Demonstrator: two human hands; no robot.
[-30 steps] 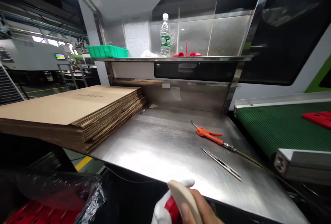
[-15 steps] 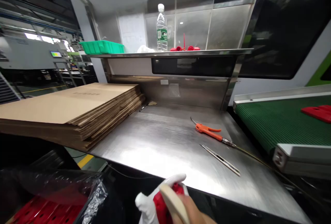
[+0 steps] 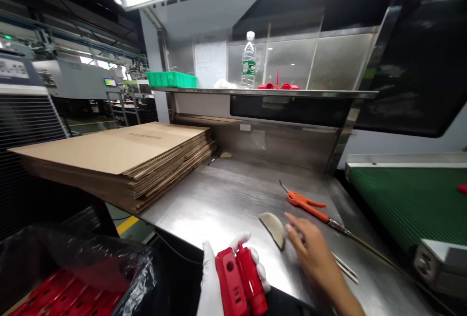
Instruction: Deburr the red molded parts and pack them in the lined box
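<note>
Red parts (image 3: pixel 233 282) are filling the left hand (image 3: pixel 211 284), best kept snug; at its two o'clock, the right hand (image 3: pixel 312 245) is hovering empty, fingers parted, beside a beige block (image 3: pixel 273 227).

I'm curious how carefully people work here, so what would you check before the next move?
1. Red plastic parts held by the white-gloved left hand: ok.
2. Beige half-moon-shaped block resting on the shiny metal table: ok.
3. Bare right hand clear of that block: cannot tell; the fingertips are very close.
4. Orange air gun with a trigger lying on the table: ok.
5. Slim metal tool fully visible: not ok; the right hand and forearm partly hide it.
</note>
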